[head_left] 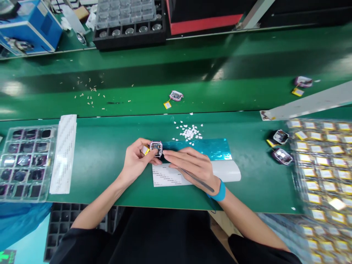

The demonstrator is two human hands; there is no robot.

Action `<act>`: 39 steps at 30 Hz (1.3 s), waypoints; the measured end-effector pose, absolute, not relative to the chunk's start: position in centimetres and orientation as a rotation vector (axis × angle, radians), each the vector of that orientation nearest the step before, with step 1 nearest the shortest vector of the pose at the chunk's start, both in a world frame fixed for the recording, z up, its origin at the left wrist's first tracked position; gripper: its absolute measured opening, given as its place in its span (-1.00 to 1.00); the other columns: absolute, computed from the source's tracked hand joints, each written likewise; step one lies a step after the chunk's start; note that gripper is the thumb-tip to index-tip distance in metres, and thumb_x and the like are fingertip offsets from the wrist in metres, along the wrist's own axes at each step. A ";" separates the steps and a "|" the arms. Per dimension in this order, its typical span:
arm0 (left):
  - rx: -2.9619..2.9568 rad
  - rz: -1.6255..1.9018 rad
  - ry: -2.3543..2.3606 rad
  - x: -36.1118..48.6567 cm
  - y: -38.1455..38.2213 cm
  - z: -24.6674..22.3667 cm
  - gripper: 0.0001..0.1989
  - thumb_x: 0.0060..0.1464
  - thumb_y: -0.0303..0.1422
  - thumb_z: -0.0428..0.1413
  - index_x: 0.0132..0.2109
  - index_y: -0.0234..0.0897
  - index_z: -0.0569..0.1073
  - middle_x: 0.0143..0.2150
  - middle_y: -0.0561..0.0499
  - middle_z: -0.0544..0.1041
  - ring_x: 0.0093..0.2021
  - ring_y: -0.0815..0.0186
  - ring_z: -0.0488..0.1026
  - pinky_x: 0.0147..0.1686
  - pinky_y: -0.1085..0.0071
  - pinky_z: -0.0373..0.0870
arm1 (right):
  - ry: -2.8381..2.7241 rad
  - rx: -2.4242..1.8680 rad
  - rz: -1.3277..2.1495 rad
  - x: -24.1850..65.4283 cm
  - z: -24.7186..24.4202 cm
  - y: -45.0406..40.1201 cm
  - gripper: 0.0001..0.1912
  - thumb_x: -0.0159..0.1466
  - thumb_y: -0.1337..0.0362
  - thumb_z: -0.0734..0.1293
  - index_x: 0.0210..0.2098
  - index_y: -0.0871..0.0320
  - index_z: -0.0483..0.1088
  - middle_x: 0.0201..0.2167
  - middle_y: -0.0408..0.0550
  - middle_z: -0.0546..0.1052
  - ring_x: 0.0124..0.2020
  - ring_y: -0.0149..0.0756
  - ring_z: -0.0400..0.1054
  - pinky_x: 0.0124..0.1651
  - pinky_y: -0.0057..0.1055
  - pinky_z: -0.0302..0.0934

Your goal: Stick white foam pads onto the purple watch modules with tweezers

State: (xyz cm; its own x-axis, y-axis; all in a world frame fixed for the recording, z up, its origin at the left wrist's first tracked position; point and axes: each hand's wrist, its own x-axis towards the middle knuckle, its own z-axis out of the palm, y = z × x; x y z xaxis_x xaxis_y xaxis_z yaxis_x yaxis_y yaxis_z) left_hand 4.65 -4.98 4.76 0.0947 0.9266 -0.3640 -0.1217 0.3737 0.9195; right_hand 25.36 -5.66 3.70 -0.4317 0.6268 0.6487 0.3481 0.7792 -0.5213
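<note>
Between the thumb and fingers of my left hand [139,156] is an opened smartwatch case [156,147], its circuit board facing up. A small yellow-edged battery [145,149] sticks out on its left side, against the same hand. My right hand [192,165] is closed round metal tweezers [198,179], whose back end points down toward the wrist. Their tips are mostly hidden by the fingers, close to the right edge of the case. Under the right hand lie a sheet of printed white backing paper [167,176] and a blue film strip [214,147].
Small white pieces [190,132] are heaped beyond the film. Another opened watch case [176,96] lies farther back. At right are trays of batteries [324,161] and two more cases; at left, a tray of watch parts [24,161] beside a white strip [63,154]. A grey post [310,101] slants across the right.
</note>
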 end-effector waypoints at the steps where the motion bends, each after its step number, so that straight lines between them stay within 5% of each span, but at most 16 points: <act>1: 0.863 0.946 1.214 4.7 -5.0 4.8 -0.55 -0.05 -0.15 0.42 -0.20 -0.30 0.41 -0.50 0.11 0.58 -0.58 0.29 0.61 -0.52 0.44 0.64 | -2.058 -0.723 0.405 25.4 3.7 -5.7 -0.54 0.37 0.52 0.37 0.22 0.17 0.39 -0.04 0.06 0.66 -0.12 -0.27 0.60 -0.20 -0.29 0.52; 18: 0.892 0.956 1.216 4.7 -5.2 5.0 -0.59 -0.03 -0.17 0.41 -0.22 -0.30 0.42 -0.53 0.10 0.59 -0.57 0.29 0.61 -0.51 0.44 0.64 | -2.094 -0.715 0.334 25.2 3.3 -6.2 -0.60 0.37 0.51 0.36 0.16 0.15 0.44 -0.04 0.01 0.66 -0.23 -0.32 0.61 -0.25 -0.35 0.53; 24: 0.790 0.986 1.246 4.3 -4.6 4.1 -0.55 -0.08 -0.13 0.43 -0.20 -0.30 0.43 -0.50 0.09 0.59 -0.50 0.25 0.64 -0.43 0.41 0.64 | -2.092 -0.753 0.303 25.4 4.2 -6.2 -0.34 0.34 0.49 0.41 0.37 0.07 0.25 -0.02 0.00 0.65 -0.31 -0.32 0.61 -0.32 -0.37 0.49; 33: 1.076 1.119 1.415 2.2 -2.1 1.8 -0.64 -0.03 -0.25 0.32 -0.13 -0.33 0.46 -0.55 0.12 0.53 -0.62 0.37 0.48 -0.56 0.48 0.45 | -2.112 -0.671 0.227 25.1 4.5 -6.1 -0.33 0.33 0.58 0.37 0.38 0.13 0.26 -0.05 0.04 0.66 -0.33 -0.29 0.62 -0.35 -0.38 0.50; 36: 1.240 1.102 1.567 0.9 -1.4 1.4 -0.71 0.05 -0.36 0.26 -0.07 -0.31 0.49 -0.45 0.07 0.57 -0.56 0.34 0.51 -0.50 0.45 0.47 | -2.098 -0.665 0.198 25.0 4.6 -5.9 -0.34 0.34 0.56 0.37 0.38 0.09 0.27 -0.09 0.00 0.68 -0.33 -0.29 0.63 -0.32 -0.41 0.52; 39: 1.426 1.066 1.761 0.0 -1.0 1.2 -0.68 0.10 -0.54 0.16 0.02 -0.26 0.50 -0.10 -0.09 0.64 -0.31 0.24 0.61 -0.22 0.32 0.55 | -2.090 -0.627 0.173 24.9 4.3 -5.9 -0.36 0.35 0.54 0.36 0.37 0.08 0.28 -0.12 0.00 0.68 -0.33 -0.27 0.64 -0.31 -0.42 0.54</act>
State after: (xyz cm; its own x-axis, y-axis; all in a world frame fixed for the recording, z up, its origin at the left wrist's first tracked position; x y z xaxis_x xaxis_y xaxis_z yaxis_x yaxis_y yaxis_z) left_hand 0.01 -1.05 1.22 -0.2187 0.9756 0.0185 0.4686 0.0884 0.8790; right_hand 24.93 -5.91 4.33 -0.4502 0.4961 0.7424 0.3673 0.8607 -0.3524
